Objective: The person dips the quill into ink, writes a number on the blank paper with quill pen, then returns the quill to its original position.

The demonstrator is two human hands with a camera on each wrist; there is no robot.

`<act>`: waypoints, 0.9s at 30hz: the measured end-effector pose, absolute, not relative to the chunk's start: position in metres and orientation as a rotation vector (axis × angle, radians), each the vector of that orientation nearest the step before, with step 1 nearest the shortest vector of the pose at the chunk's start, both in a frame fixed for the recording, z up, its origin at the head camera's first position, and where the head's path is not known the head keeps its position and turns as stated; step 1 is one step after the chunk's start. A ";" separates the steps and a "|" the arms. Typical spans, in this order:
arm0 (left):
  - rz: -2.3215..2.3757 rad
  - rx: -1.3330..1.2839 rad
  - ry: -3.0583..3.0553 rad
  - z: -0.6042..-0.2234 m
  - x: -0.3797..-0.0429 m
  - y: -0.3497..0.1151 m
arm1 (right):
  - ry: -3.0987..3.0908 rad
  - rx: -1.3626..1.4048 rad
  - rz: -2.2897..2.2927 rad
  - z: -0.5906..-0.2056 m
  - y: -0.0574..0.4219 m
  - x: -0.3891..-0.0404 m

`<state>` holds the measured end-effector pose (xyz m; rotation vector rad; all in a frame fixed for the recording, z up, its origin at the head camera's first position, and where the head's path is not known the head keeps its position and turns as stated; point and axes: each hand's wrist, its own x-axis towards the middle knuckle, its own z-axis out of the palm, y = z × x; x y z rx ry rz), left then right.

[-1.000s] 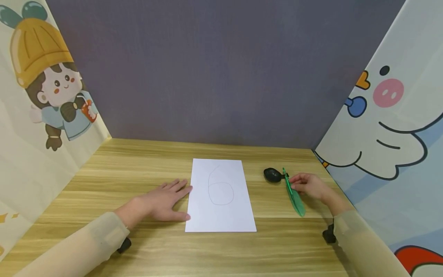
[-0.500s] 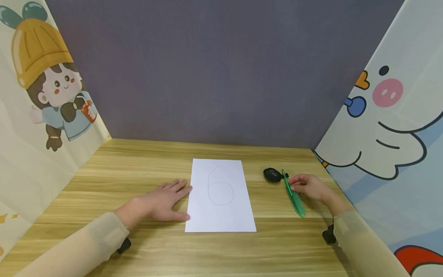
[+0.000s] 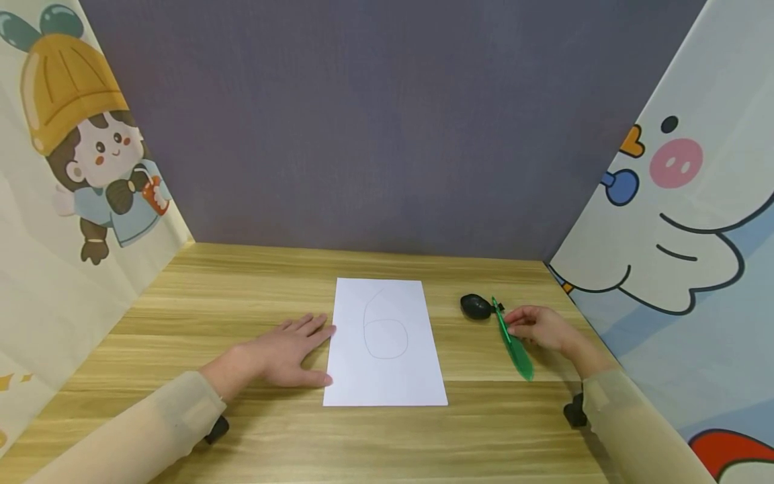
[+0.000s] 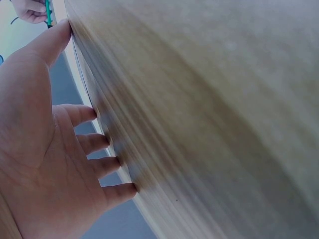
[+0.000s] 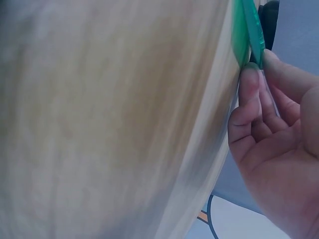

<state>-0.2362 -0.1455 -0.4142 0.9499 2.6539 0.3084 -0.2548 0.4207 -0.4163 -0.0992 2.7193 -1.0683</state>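
Note:
A white sheet of paper [image 3: 417,383] with a thin pencil-like number 6 drawn on it lies at the middle of the table. My left hand [image 3: 290,353] is spread flat beside it, thumb and index fingertip at its left edge. To the right, my right hand [image 3: 541,328] pinches a green feather-shaped pen [image 3: 517,353] between thumb and fingers. In the right wrist view, the thumb touches the side of this green feather-shaped pen [image 5: 255,37]. Just left of its upper end lies a black egg-shaped bulb with a short nozzle [image 3: 476,306], close to it; whether they touch I cannot tell.
The wooden table [image 3: 387,444] is backed by a grey panel [image 3: 375,134]. Printed cartoon panels stand at left [image 3: 36,289] and right [image 3: 725,282]; the right one is close to my right arm.
The upper tip of the feather-shaped pen has shifted slightly left and toward me. My left hand, the paper and the black bulb have stayed in place.

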 end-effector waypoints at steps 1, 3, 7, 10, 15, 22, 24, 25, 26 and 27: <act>0.309 0.949 2.654 -0.414 -0.236 -0.146 | 2.718 -0.101 -1.068 -0.417 0.421 -0.255; 0.310 0.948 2.654 -0.414 -0.236 -0.146 | 2.718 -0.104 -1.066 -0.417 0.421 -0.255; 0.313 0.947 2.651 -0.414 -0.236 -0.146 | 2.719 -0.108 -1.071 -0.417 0.421 -0.255; 0.313 0.949 2.648 -0.415 -0.237 -0.146 | 2.721 -0.110 -1.077 -0.417 0.422 -0.255; 0.310 0.953 2.648 -0.416 -0.238 -0.146 | 2.736 -0.126 -1.072 -0.417 0.423 -0.256; 0.310 0.959 2.645 -0.417 -0.238 -0.147 | 2.766 -0.095 -1.065 -0.411 0.423 -0.254; 0.312 0.959 2.645 -0.417 -0.238 -0.147 | 2.769 -0.107 -1.066 -0.410 0.423 -0.253; 0.314 0.959 2.645 -0.417 -0.238 -0.147 | 2.771 -0.106 -1.067 -0.409 0.422 -0.253; 0.313 0.958 2.645 -0.417 -0.238 -0.147 | 2.773 -0.108 -1.067 -0.409 0.422 -0.253; 0.314 0.958 2.645 -0.418 -0.238 -0.147 | 2.774 -0.105 -1.069 -0.409 0.422 -0.253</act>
